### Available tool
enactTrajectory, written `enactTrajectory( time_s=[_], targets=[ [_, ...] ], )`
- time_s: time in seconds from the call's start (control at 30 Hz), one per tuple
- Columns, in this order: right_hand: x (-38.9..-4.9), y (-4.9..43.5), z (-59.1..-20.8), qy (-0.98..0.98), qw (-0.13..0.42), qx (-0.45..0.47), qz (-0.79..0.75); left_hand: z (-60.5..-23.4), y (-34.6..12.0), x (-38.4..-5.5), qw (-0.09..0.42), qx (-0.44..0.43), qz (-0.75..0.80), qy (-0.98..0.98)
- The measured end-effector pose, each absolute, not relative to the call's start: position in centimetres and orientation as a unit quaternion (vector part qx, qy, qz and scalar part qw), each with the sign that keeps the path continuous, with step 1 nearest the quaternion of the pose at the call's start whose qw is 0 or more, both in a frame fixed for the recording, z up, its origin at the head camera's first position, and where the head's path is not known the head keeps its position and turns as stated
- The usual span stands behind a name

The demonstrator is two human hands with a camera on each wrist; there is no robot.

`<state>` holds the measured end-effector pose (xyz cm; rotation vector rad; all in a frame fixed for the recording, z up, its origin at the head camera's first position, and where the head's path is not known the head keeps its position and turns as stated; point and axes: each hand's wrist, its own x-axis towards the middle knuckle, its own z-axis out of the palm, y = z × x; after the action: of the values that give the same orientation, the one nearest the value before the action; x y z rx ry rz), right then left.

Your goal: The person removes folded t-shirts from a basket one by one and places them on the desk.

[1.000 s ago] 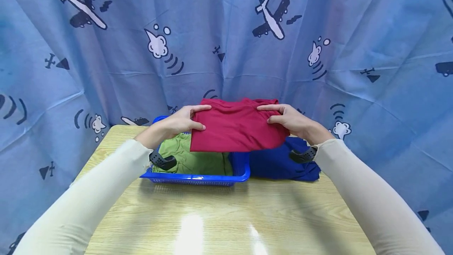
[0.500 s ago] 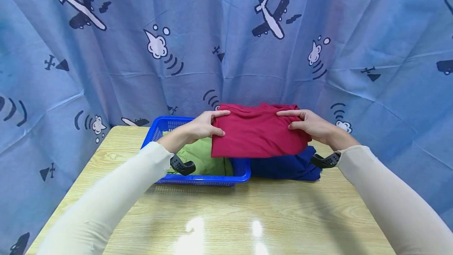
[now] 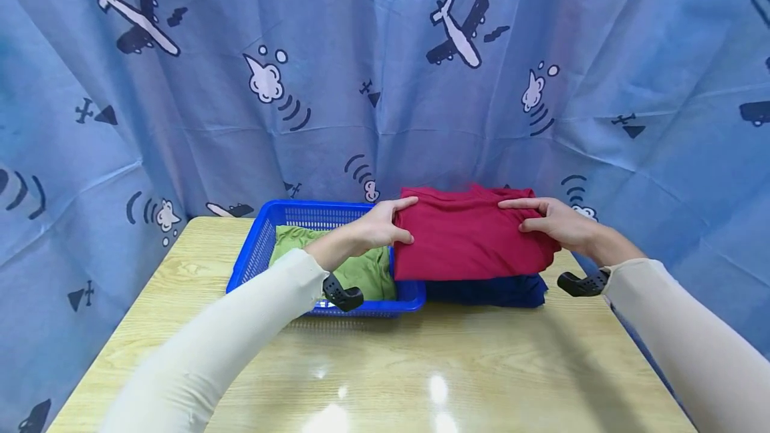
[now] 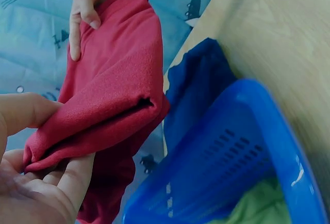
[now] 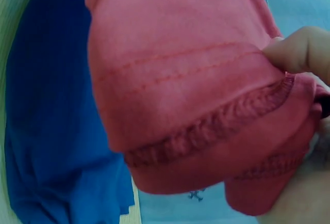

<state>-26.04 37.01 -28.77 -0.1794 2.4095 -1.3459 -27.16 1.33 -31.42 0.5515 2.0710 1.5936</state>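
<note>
A folded red garment [image 3: 469, 239] with stitched hems is held up between both hands, above a dark blue folded cloth [image 3: 487, 291]. My left hand [image 3: 385, 224] grips its left edge, thumb on the near face and other fingers under the fold, as the left wrist view shows. At the opposite edge my right hand [image 3: 556, 222] pinches the layered hem [image 5: 206, 126], seen close in the right wrist view. The red garment overlaps much of the blue cloth in the head view. Left of it stands a blue plastic basket [image 3: 249, 256] with a green folded cloth [image 3: 367, 272] inside.
The pieces lie on a light wooden table [image 3: 385, 373]. A blue curtain [image 3: 385, 85] printed with airplanes hangs right behind the table's far edge. The basket's right rim stands beside the blue cloth, below my left forearm.
Both hands have carried the red garment to the right and slightly lower, from over the basket to over the blue cloth. More of the basket and green cloth now shows.
</note>
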Motion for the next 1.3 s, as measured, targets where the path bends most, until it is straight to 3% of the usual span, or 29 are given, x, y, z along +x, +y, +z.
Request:
enactTrajectory(
  time_s=[1.03, 1.3],
  targets=[
    [-21.8, 47.9, -31.3, 0.878, 0.197, -0.013, -0.436, -34.3, 12.0, -23.2, 0.231, 0.24, 0.575, 0.747],
    [-20.3, 50.9, -32.6, 0.861, 0.233, -0.033, -0.451, -36.5, 13.8, -22.4, 0.247, 0.229, 0.588, 0.735]
  ],
)
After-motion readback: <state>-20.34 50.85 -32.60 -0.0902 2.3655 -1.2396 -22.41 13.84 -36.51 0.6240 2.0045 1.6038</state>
